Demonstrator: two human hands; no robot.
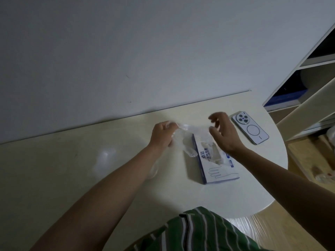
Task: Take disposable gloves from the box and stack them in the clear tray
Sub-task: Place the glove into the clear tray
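Dim room, pale table (76,178) vs grey wall. Left hand (163,135) is closed round one end of a clear glove (188,148), held up just above the box (216,165). Right hand (225,133) is half open, fingers loosely curled. Thumb is at the film's other end, but can't tell if it pinches.

Glove looks v. light, thin, limp and clingy, prob. easy to tear, so best to hold it at the cuff edge w/ both hands and lay it flat.

Faint glare at left is prob. the tray (102,159).

Box has blue Chinese print, not sure of the chars, plus a glove outline. Phone (251,130) lies at right.
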